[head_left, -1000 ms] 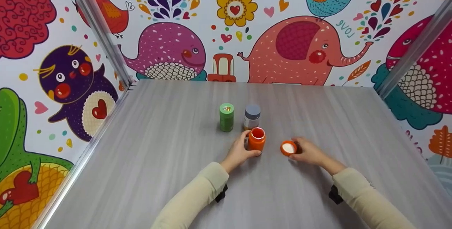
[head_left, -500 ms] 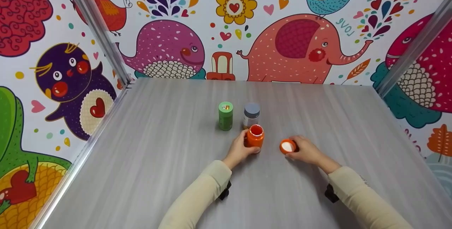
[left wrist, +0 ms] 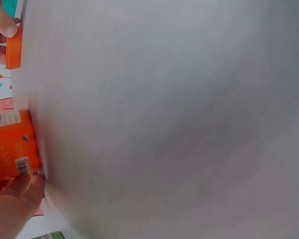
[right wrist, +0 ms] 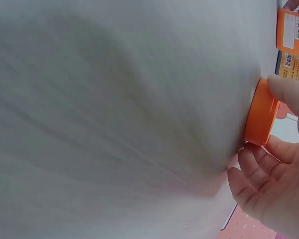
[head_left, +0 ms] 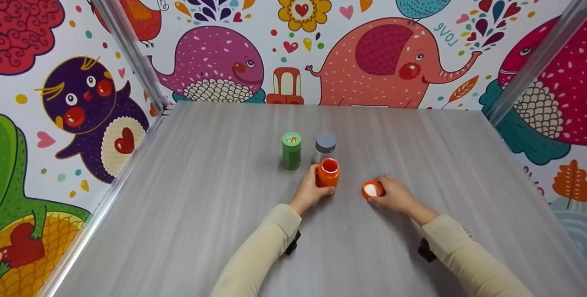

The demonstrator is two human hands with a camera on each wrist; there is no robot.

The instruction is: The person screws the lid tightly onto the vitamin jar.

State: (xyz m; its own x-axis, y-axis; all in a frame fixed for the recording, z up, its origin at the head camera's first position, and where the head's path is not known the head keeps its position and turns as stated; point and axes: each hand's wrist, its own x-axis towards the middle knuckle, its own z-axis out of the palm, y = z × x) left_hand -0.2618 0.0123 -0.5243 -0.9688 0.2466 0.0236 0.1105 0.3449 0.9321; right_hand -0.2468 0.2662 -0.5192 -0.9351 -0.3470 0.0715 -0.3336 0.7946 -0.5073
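Observation:
My left hand (head_left: 308, 194) grips an orange bottle (head_left: 328, 178) round its side, thumb in front. The bottle stands upright without its lid, its red inside showing from above. Barcoded labels face the left wrist view on this bottle (left wrist: 9, 149). To the right, my right hand (head_left: 395, 196) pinches the orange screw lid (head_left: 372, 189), whose white inner face points up. In the right wrist view the thumb and a finger hold the lid (right wrist: 261, 113) at its edge, close over the table.
Just behind the orange bottle stands a bottle with a grey lid (head_left: 325, 142), partly hidden by it. A green canister (head_left: 291, 151) stands to its left. The grey table (head_left: 206, 187) ends at a patterned back wall (head_left: 220, 58), with metal posts at both corners.
My left hand has moved the orange bottle slightly back and left, nearer the grey-lidded bottle. The right hand keeps its hold on the lid almost in place. The head view has shifted a little.

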